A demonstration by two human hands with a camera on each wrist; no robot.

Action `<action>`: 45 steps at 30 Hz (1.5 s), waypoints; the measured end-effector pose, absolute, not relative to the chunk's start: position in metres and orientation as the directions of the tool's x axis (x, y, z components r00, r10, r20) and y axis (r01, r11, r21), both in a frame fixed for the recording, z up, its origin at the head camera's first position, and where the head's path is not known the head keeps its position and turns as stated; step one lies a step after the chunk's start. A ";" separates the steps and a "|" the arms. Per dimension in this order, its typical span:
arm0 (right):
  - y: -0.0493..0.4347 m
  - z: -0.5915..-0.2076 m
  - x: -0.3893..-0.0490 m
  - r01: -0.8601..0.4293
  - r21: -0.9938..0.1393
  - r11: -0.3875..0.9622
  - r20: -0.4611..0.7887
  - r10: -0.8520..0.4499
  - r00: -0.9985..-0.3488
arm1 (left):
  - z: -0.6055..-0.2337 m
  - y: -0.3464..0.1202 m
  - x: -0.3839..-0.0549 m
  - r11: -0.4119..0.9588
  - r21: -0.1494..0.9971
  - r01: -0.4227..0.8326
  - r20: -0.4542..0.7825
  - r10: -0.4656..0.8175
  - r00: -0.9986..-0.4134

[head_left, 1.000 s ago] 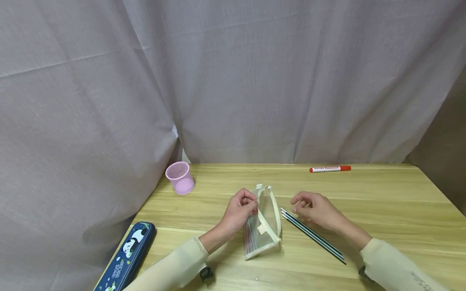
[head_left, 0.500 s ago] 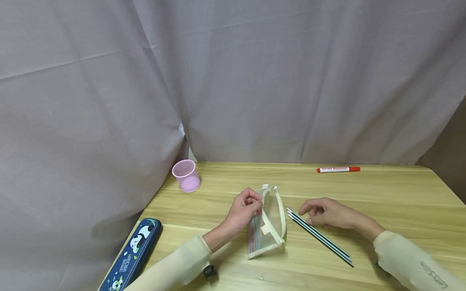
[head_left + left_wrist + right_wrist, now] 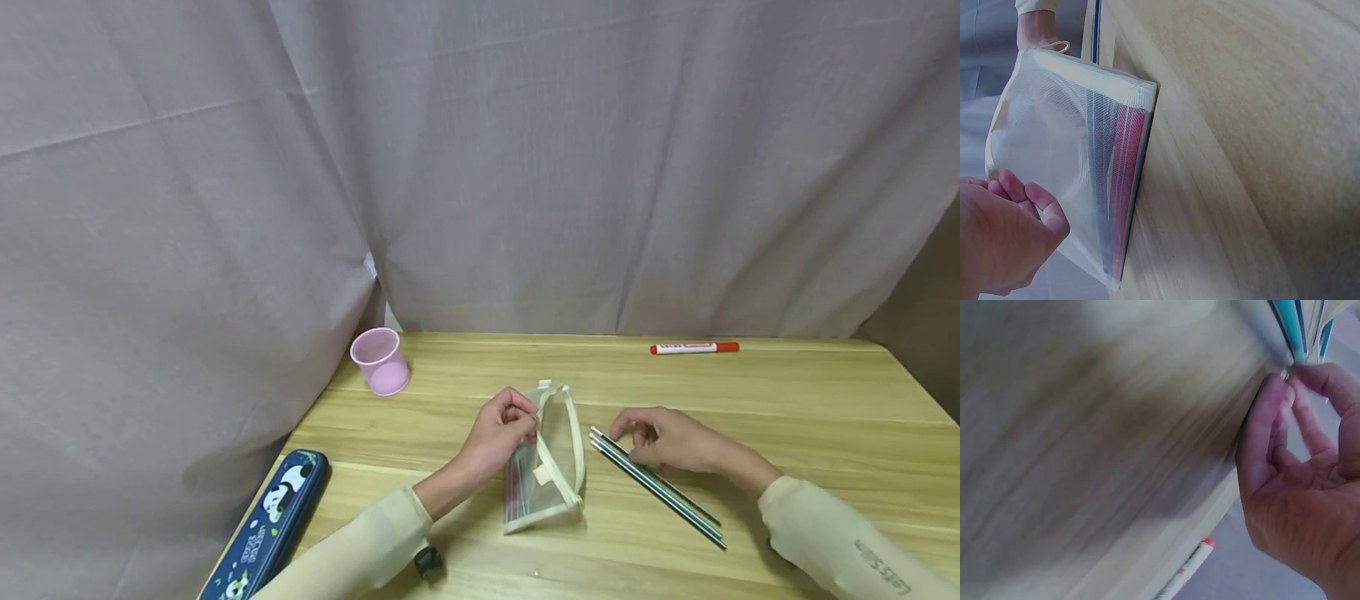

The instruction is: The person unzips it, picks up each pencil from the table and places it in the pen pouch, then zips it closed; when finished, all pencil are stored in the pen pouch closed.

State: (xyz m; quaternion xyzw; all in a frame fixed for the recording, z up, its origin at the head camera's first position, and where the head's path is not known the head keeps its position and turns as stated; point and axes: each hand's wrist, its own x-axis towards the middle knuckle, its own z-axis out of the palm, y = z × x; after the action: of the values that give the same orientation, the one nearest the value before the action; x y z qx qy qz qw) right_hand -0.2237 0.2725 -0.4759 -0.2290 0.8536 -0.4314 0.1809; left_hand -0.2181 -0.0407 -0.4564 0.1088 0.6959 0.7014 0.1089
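A see-through mesh zip pouch (image 3: 527, 492) with cream edging stands on the table, its zipped mouth spread wide to the right. My left hand (image 3: 498, 432) pinches the left edge of that mouth between thumb and fingers. Through the mesh (image 3: 1050, 144), long red and dark blue-grey items show at the bottom in the left wrist view. Right of the pouch lie dark green striped pencils (image 3: 660, 493), pointing toward its mouth. Over them, my right hand (image 3: 671, 440) pinches one pencil (image 3: 696, 503), slightly apart from the others. Teal stripes show beyond its fingertips in the right wrist view.
A pink cup (image 3: 382, 362) stands at the back left corner. A blue panda pencil case (image 3: 266, 525) lies along the left edge. Near the back edge is a red-capped white marker (image 3: 693, 348). Grey curtain (image 3: 495, 167) hangs behind the table (image 3: 825, 433).
My right hand has come down onto the pencils and taken hold of one, which now lies spread from the others. The left hand keeps its grip on the pouch. The head view has shifted slightly.
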 end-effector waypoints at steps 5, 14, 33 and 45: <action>0.261 -0.469 -0.216 -0.309 -0.639 0.704 -0.063 -0.449 -0.891 | -0.454 -0.040 -0.217 -0.015 1.000 -0.011 -0.006 0.308 -0.951; 0.253 -0.460 -0.213 -0.310 -0.531 0.788 -0.100 -0.422 -0.901 | -0.455 -0.040 -0.217 -0.017 1.000 -0.021 -0.014 0.312 -0.950; 0.251 -0.428 -0.220 -0.365 -0.517 0.774 0.084 -0.379 -0.922 | -0.452 -0.039 -0.216 -0.028 0.999 -0.022 -0.011 0.331 -0.943; 0.213 -0.407 -0.203 -0.254 -0.960 0.120 0.229 -0.190 -0.955 | -0.452 -0.039 -0.217 -0.016 1.000 -0.017 -0.010 0.337 -0.941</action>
State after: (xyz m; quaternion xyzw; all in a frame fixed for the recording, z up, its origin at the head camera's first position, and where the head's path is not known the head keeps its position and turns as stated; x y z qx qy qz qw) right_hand -0.2025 0.2131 -0.4066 -0.1485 0.7479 -0.6465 -0.0250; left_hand -0.2170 -0.0389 -0.4518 0.1160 0.6900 0.7033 0.1258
